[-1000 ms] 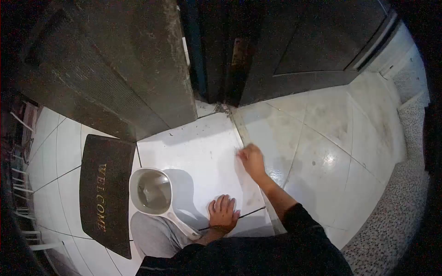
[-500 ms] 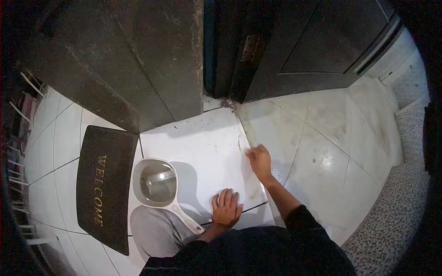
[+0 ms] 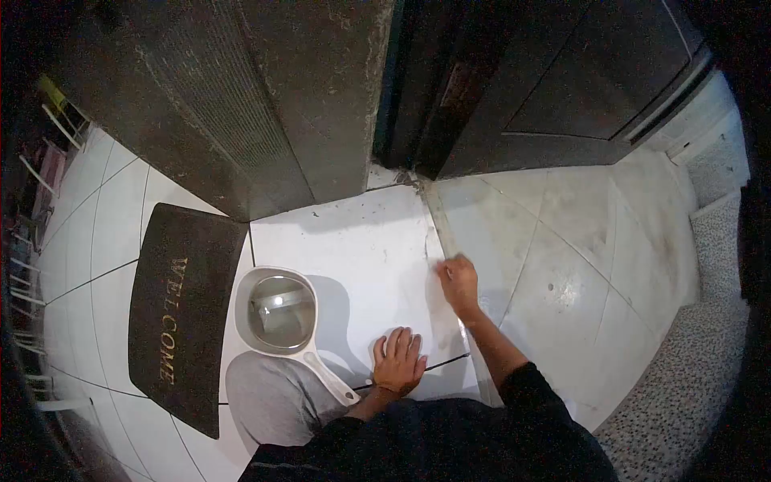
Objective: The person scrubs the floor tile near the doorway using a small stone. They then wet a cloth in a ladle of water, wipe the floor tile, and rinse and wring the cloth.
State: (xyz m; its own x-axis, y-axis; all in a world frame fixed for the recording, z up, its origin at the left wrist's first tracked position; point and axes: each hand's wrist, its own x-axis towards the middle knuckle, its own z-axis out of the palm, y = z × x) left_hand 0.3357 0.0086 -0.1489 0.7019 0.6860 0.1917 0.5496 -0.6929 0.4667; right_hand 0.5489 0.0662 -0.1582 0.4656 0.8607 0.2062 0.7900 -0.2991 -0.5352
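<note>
White tile (image 3: pixel 369 261): beneath the left hand (image 3: pixel 397 365) and stretching ahead of it, with dark specks along its far side.
Left hand: palm down on the tile, fingers spread, gripping nothing.
Right hand (image 3: pixel 456 281): ahead and to the right of the left hand, by the tile's right edge, fingers curled inward (whether they pinch something small, I cannot tell).
Dipper (image 3: pixel 242 309): left of the left hand, clear liquid inside, its handle ending near that wrist.
Mat (image 3: pixel 201 297): farther left of the left hand, beyond the dipper, lettered WELCOME.
Stained floor (image 3: pixel 562 249): right of the right hand.
Dark door (image 3: pixel 578 88): well ahead of the right hand.
</note>
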